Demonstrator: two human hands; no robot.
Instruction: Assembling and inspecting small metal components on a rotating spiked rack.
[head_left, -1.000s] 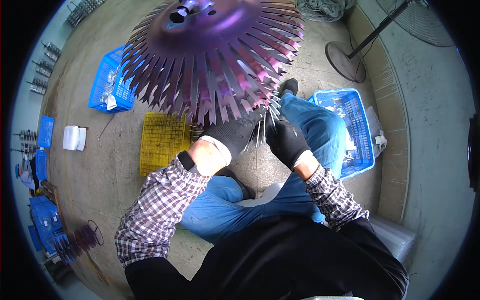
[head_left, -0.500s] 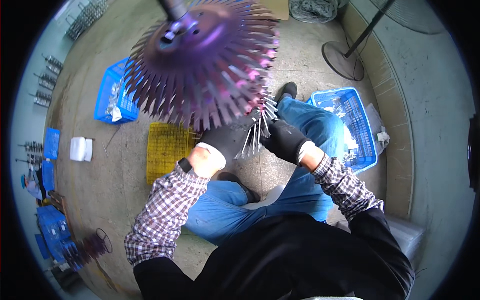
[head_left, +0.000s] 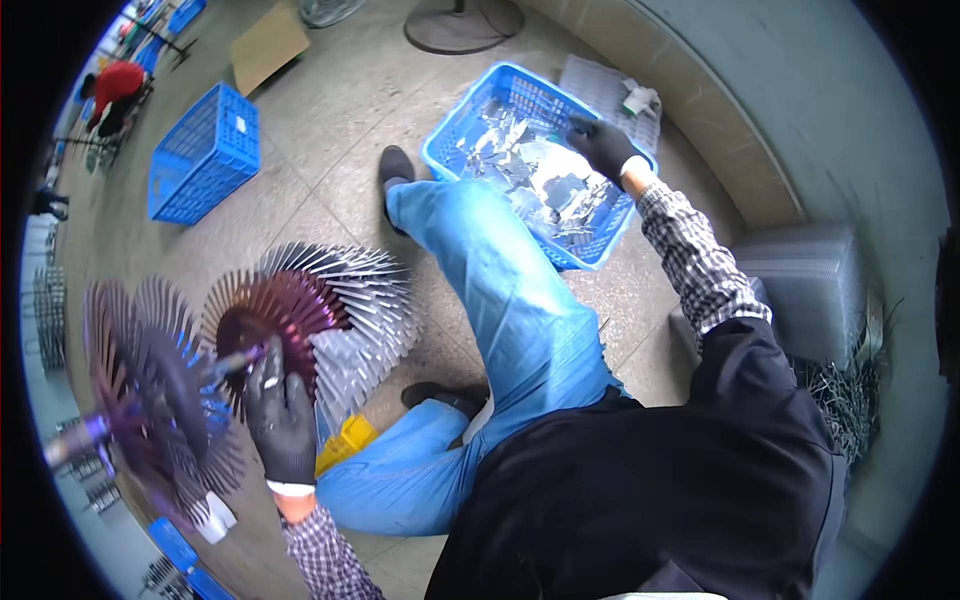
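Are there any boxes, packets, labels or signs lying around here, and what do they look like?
Flattened cardboard sheet: on the floor at the top left, brown and plain.
Blue plastic crate: on the floor at the upper left, a small pale label on its side.
Signs or screens: none in view.

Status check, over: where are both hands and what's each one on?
Left hand gripping the purple finned disc at its hub. Right hand down in the blue basket among the metal pieces. Nothing blocking either hand.
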